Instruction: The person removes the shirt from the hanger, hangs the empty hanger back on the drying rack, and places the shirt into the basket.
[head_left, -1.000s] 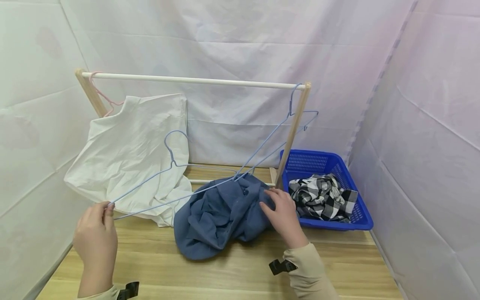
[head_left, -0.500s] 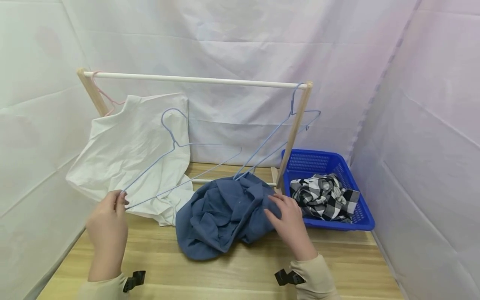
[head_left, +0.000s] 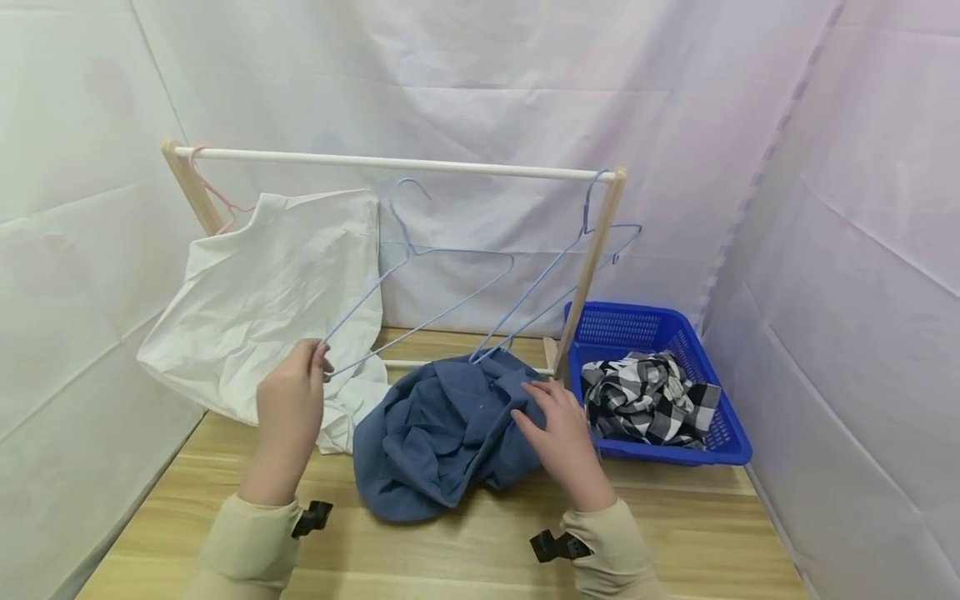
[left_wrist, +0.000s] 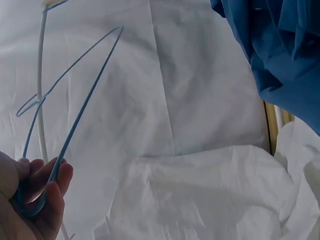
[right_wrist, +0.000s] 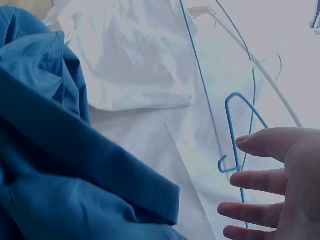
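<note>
- Blue wire, thin and bent: the hanger [head_left: 420, 283] you hold rises up and to the right from your left hand [head_left: 291, 398], its hook near the white rail [head_left: 390, 162] of the wooden rack.
- The blue garment [head_left: 442, 433] lies crumpled on the counter [head_left: 465, 550], in the middle, just right of your left hand and directly under your right hand [head_left: 558, 433].
- The counter is pale wood. White sheeting hangs behind and on both sides. A white garment [head_left: 270, 292] droops from a pink hanger [head_left: 213, 192] at the rack's left end, a second blue hanger [head_left: 570, 267] hangs at its right end, and a blue basket [head_left: 720, 433] at the far right holds a black-and-white checked cloth [head_left: 645, 396].
- Your left hand pinches the hanger's lower corner between thumb and fingers [left_wrist: 55, 185], clamped tight on the wire.
- Your right hand lies spread, fingers [right_wrist: 260, 180] straight and apart, resting on the blue garment's right edge.
</note>
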